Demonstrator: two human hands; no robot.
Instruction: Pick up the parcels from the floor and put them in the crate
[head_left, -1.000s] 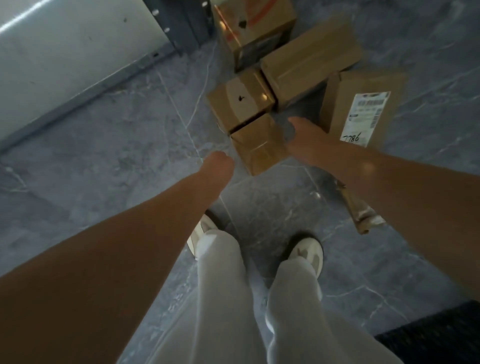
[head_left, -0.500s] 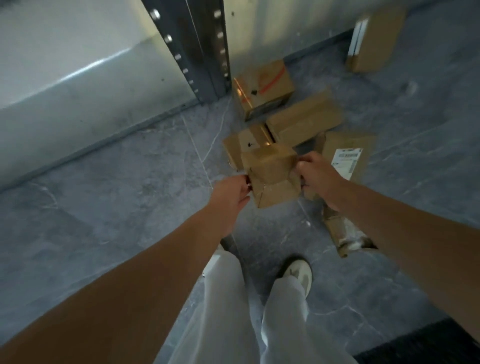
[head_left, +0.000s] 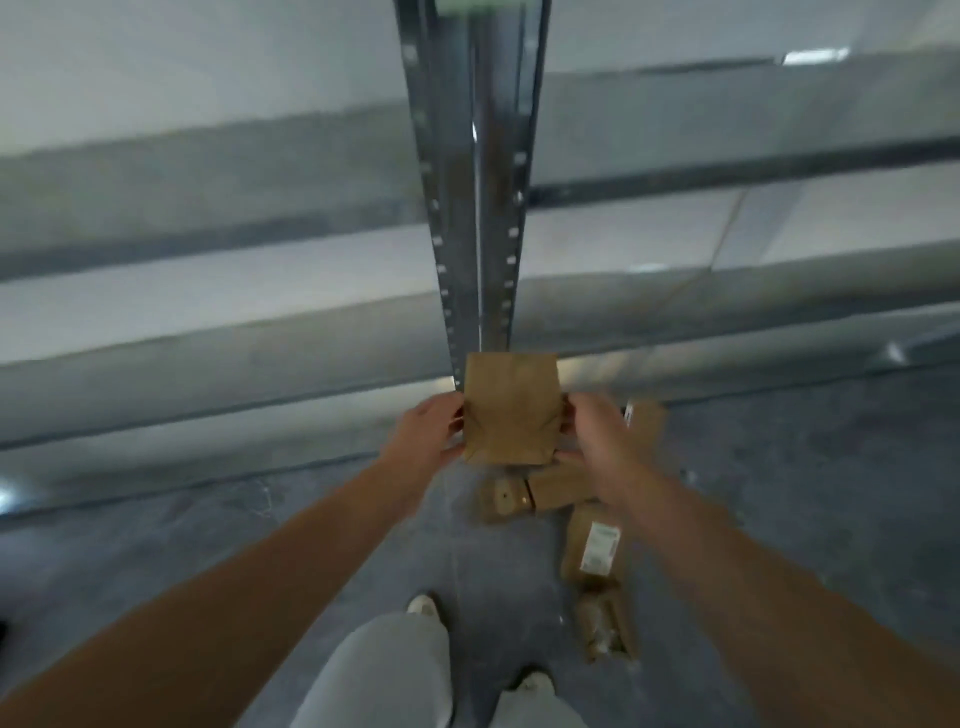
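A small brown cardboard parcel (head_left: 510, 408) is up in the air in front of me, level with the foot of the shelf upright. My left hand (head_left: 427, 432) grips its left side and my right hand (head_left: 597, 431) grips its right side. Below it, several more brown parcels lie on the grey floor: a small box (head_left: 503, 500), a longer box (head_left: 558, 488) beside it, a labelled parcel (head_left: 592, 548) and a crumpled paper packet (head_left: 605, 623). No crate is in view.
A perforated metal shelf upright (head_left: 475, 208) rises straight ahead, with grey shelf beams (head_left: 208, 358) running left and right. My two feet (head_left: 423, 605) and light trousers show at the bottom. The floor (head_left: 208, 545) is grey stone tile.
The parcel has risen from just above the floor pile to shelf-foot height between both hands. My view has tilted up, so the shelving now fills the top.
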